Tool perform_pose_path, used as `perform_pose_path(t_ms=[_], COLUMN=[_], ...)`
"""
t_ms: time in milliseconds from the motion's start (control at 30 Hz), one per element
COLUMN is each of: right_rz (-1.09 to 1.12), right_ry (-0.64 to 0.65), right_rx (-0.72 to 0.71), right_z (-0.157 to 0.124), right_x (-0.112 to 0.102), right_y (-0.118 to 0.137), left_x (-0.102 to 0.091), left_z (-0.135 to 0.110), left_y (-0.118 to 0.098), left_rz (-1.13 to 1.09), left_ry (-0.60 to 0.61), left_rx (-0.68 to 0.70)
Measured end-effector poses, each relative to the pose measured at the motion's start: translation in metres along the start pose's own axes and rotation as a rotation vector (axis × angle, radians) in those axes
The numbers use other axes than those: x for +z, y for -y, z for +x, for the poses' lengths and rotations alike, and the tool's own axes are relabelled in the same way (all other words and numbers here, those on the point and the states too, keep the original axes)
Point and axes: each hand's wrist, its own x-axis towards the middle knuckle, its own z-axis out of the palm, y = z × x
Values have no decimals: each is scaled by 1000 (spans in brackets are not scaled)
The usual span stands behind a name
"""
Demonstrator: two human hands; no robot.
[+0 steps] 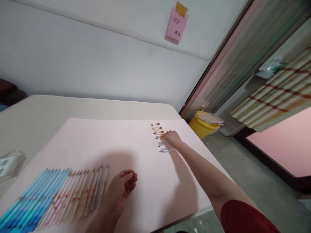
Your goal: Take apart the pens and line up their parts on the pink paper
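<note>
Pink sheet (97, 139) carries two rows. Right hand (173, 137) rests on the far row of short pieces (166, 149); grip cannot be told. Left hand (122, 187) lies palm up, loosely open, just beside the pen row (48, 191).
</note>
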Motion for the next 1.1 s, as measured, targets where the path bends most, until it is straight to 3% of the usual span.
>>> perform_pose_path(t_ms=[467, 733, 1100], right_rz=[-2, 18, 38], right_ry=[-1, 40, -23], right_rx=[109, 48, 48], right_z=[-2, 2, 7], right_x=[-4, -2, 7], right_y=[-1, 10, 13], left_x=[4, 1, -2], left_z=[-3, -4, -1], left_y=[-4, -3, -4], left_rz=[8, 14, -7], left_ry=[-34, -16, 14], left_rx=[1, 9, 16])
